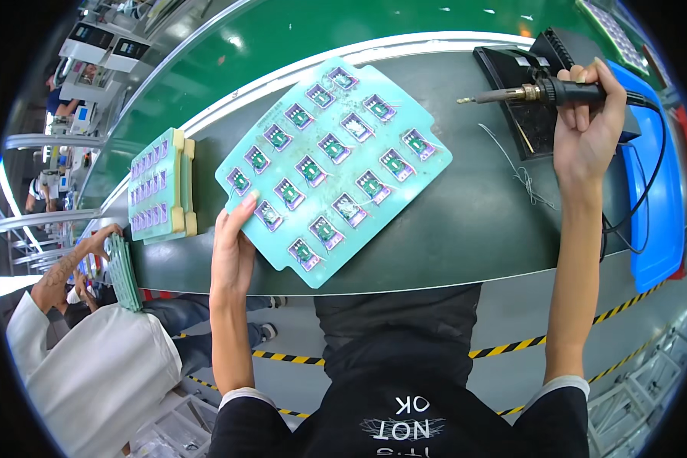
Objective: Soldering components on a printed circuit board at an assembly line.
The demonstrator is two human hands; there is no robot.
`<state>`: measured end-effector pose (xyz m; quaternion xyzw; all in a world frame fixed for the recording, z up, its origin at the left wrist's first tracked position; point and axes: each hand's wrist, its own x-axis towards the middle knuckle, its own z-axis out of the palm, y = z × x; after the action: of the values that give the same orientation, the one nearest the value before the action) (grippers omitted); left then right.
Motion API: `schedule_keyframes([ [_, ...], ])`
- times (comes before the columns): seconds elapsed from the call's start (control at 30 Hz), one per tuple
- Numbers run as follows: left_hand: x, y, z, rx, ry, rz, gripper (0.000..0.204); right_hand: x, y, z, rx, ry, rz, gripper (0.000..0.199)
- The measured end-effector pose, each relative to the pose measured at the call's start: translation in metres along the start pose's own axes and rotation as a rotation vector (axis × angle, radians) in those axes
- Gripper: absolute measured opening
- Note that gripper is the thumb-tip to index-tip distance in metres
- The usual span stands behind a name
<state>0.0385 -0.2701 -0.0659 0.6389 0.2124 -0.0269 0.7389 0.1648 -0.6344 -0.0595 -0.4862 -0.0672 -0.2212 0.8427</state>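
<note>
A light-green tray (427, 174) with rows of small circuit boards set in its pockets lies tilted in front of me. My left hand (233, 237) grips its lower left edge, thumb on top and the other fingers beneath, out of sight. In my right hand (592, 114) is a soldering iron (504, 95), held near its dark handle, the tip pointing left toward the tray but apart from it. Its cable (653, 175) runs down on the right. Thin pale wire (511, 164) lies loose on the dark green table (466, 229) between tray and iron.
A black soldering stand (523, 122) is behind the iron, with a blue bin (656, 229) at the far right. More green trays (153, 187) are stacked on yellowish frames at left. A co-worker's hand (103, 238) holds several thin green panels (124, 275) at the table's left end.
</note>
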Motion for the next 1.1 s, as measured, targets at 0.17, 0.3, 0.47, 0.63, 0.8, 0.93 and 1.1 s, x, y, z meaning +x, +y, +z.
schedule_keyframes([
  [0.17,0.014,-0.006,-0.001,-0.061,-0.025,0.131,0.039,0.003,0.003,-0.008,0.067,-0.072,0.003,0.026],
  [0.3,0.02,-0.01,-0.006,-0.066,-0.033,0.175,0.04,0.005,0.003,-0.006,0.109,-0.014,0.064,0.024],
  [0.47,0.021,-0.01,-0.01,-0.11,-0.059,0.188,0.039,0.003,0.002,0.002,0.176,0.008,0.116,0.024],
  [0.63,0.016,-0.011,0.0,-0.222,-0.033,0.178,0.032,0.005,-0.003,-0.015,0.315,0.085,0.189,0.027],
  [0.8,0.018,-0.009,0.003,-0.291,-0.078,0.114,0.032,-0.002,-0.011,-0.019,0.223,0.02,0.164,0.027],
  [0.93,0.017,-0.004,0.006,-0.266,-0.057,0.177,0.033,-0.004,-0.013,-0.011,0.265,0.013,0.18,0.026],
  [1.1,0.023,-0.005,0.006,-0.27,-0.08,0.208,0.034,-0.006,-0.01,-0.016,0.283,0.038,0.176,0.027],
])
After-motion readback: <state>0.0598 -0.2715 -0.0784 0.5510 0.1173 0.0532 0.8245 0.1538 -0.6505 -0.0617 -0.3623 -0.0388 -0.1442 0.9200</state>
